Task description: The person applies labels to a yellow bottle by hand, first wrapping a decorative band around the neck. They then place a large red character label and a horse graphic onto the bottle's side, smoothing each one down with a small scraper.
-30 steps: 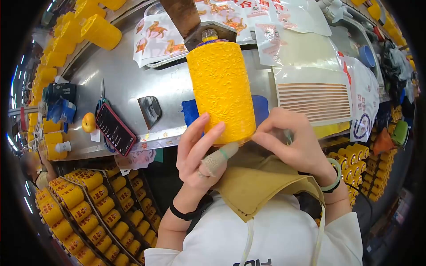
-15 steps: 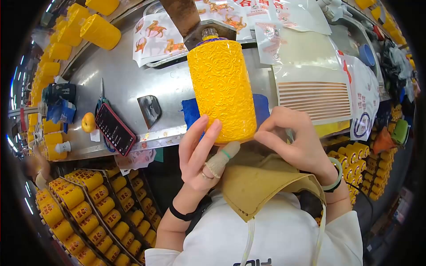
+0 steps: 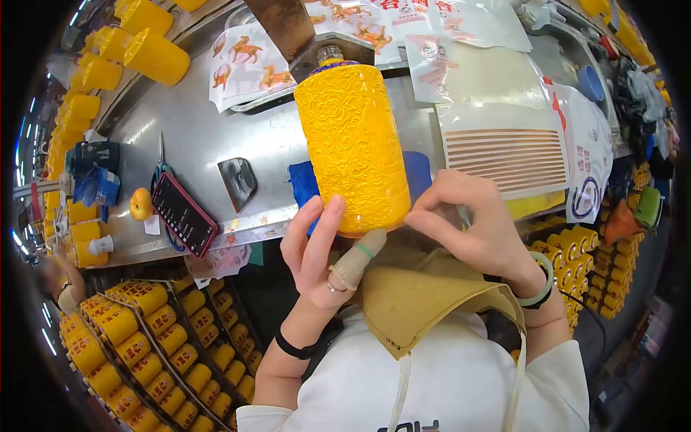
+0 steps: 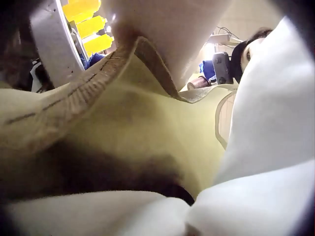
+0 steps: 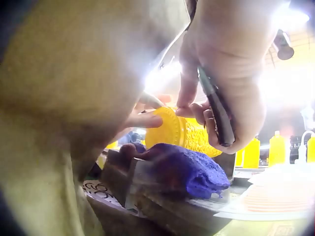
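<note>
"Bottle [image 3: 351,147] location?"
"Neck at the bracket [image 3: 360,50]; my spread left fingers [image 3: 325,234] touched its base, right fingers [image 3: 435,227] gripped a tool [image 5: 222,113]."
"Handling?"
"I judged it stiff, slippery, best held there."

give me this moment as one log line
left hand: touching yellow bottle near base | right hand: at base edge, holding slim dark object | bottle: neck at metal bracket | blue cloth: beneath bottle

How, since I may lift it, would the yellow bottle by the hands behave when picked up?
The bottle looks rigid: its wall shows no dent near the left fingers. Its glossy surface may be slick, though the raised pattern could help grip. Its round base suggests it might roll.
</note>
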`<state>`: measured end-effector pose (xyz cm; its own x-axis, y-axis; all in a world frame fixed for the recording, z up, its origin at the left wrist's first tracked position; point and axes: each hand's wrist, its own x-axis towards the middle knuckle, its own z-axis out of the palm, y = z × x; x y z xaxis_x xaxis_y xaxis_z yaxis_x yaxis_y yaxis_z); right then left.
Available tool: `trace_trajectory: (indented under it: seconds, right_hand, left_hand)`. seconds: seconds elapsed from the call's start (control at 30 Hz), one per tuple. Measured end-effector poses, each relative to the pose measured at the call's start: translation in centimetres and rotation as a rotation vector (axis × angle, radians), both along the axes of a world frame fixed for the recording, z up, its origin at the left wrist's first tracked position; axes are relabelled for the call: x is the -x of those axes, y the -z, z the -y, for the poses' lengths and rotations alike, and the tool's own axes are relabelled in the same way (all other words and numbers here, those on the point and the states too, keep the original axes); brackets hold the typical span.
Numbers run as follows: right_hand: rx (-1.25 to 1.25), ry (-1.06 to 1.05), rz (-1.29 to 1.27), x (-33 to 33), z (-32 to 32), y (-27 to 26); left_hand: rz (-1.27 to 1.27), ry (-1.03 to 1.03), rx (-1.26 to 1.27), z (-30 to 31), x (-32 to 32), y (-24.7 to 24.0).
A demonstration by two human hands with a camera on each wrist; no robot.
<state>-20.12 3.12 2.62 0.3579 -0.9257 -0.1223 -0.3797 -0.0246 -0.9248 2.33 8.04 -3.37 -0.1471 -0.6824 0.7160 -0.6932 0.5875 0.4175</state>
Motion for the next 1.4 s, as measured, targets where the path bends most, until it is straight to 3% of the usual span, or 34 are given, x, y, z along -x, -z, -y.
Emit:
trace_trajectory:
  seconds: [0.03,0.13,0.17,0.33,0.4,0.53,0.6,0.67,0.73,0.8,0.87,0.93,0.97,1.23,1.37,1.4]
  right_hand:
    - [-0.001,0.001,-0.001,-0.1,0.0,0.0]
    - [0.012,0.001,-0.005,-0.1,0.0,0.0]
    - [0.012,0.005,0.013,0.0,0.0,-0.1]
    - [-0.008,0.009,0.025,0.2,-0.2,-0.4]
    - [0.001,0.004,0.029,0.3,-0.1,-0.2]
    - [0.009,0.006,0.019,0.3,-0.1,-0.1]
    - [0.025,0.008,0.009,0.2,-0.1,0.1]
    - [0.018,0.012,0.014,0.0,-0.3,0.1]
    - [0.014,0.017,0.021,-0.3,-0.2,0.0]
    - [0.05,0.006,0.053,-0.8,-0.3,0.0]
    - [0.045,0.001,0.053,-1.0,-0.3,0.1]
    - [0.049,-0.012,0.048,-1.0,-0.2,0.1]
    - [0.05,-0.011,0.032,-1.0,-0.2,0.1]
    - [0.085,-0.005,-0.001,-1.0,-0.2,0.2]
    - [0.117,0.059,-0.036,-0.5,-0.1,0.4]
    - [0.09,0.12,-0.047,-0.1,-0.1,0.5]
  left_hand:
    - [-0.035,0.101,-0.028,0.3,-0.1,0.0]
    - [-0.144,0.133,-0.039,0.9,-0.1,1.0]
    - [-0.341,-0.002,-0.191,0.1,0.4,1.7]
    - [-0.475,0.047,-0.287,-0.7,-0.4,2.0]
    - [-0.114,0.006,-0.05,-0.6,-0.5,1.4]
    - [-0.12,-0.018,-0.031,-0.2,0.7,0.6]
    - [0.0,0.002,0.003,0.1,0.2,0.3]
    - [-0.092,0.137,-0.095,0.5,-0.2,0.4]
    - [-0.138,0.156,-0.038,0.5,0.2,1.4]
    - [-0.623,0.049,-0.32,-0.7,0.6,2.0]
    - [-0.58,0.013,-0.359,-1.1,-0.2,2.0]
    - [-0.383,0.022,-0.31,-1.5,-0.4,1.5]
    - [-0.242,0.052,-0.163,-1.1,-0.5,1.7]
    - [0.024,0.077,-0.042,-0.5,-0.4,0.3]
    - [0.027,0.164,-0.024,0.4,-0.5,0.2]
    - [-0.153,0.084,-0.151,-0.3,-0.1,0.8]
